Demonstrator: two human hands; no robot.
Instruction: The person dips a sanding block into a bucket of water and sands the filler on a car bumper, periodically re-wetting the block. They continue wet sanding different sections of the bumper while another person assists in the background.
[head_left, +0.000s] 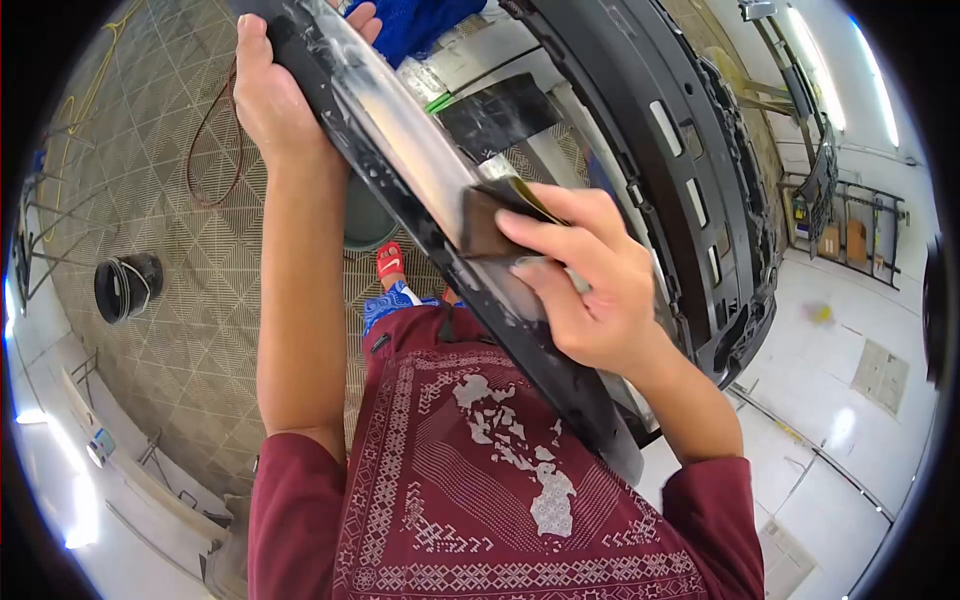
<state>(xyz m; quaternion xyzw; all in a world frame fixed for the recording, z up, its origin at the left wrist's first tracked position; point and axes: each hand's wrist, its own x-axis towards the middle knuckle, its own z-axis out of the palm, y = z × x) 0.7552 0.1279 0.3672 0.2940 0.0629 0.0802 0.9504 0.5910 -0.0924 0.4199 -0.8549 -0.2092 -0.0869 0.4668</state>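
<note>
A long, narrow black panel (385, 140), seemingly plastic car trim, slants across the middle in front of my body. Its upper face is wet and shiny, with pale smears and drops along it. My left hand (278, 105) grips the panel near its upper end, thumb on the near side and fingertips showing over the far side. In my right hand (595, 275) is a folded sheet of dark brown sandpaper (490, 222), pinched between thumb and fingers. The sandpaper lies against the panel's wet face, about midway along.
Right of the panel stands a large black car bumper (665, 120) with several slots. A black bucket (128, 287) sits on the patterned floor at left, and a greenish tub (368, 228) is partly hidden beneath the panel. Blue cloth (415, 22) lies at the top.
</note>
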